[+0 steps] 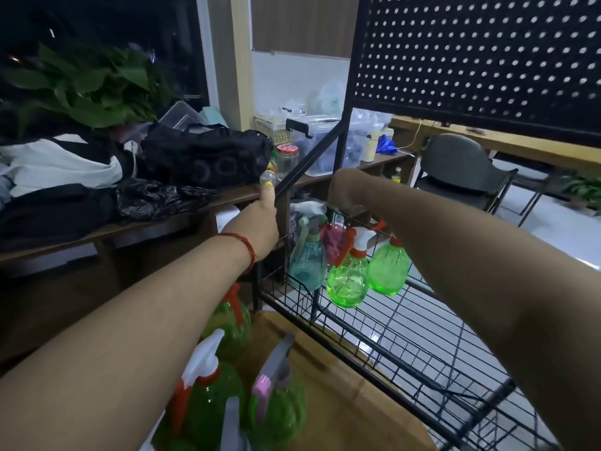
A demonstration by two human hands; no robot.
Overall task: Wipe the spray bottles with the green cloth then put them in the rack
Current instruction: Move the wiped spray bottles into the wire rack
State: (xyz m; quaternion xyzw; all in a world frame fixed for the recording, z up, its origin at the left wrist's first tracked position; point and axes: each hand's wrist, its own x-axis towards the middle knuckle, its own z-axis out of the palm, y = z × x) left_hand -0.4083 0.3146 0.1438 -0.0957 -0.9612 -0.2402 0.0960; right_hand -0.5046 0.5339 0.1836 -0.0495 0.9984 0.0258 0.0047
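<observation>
Head view.

Left hand [260, 219] grips the rack's [406, 346] slanted bar [310, 159], thumb lying up along it. Right hand [346, 190] is bent down over the rail [338, 213]. Its fingers are hidden, so I cannot tell whether it holds anything.

Hung bottles [348, 281] sit at the rail: teal, two green, and a pink one behind. Waiting bottles [208, 402] stand on the tabletop [341, 402]. Cloth not seen.

Judged: placing step, about midway. The next move calls for freeing the right hand, finding the cloth, then wiping a waiting bottle before hanging it.
</observation>
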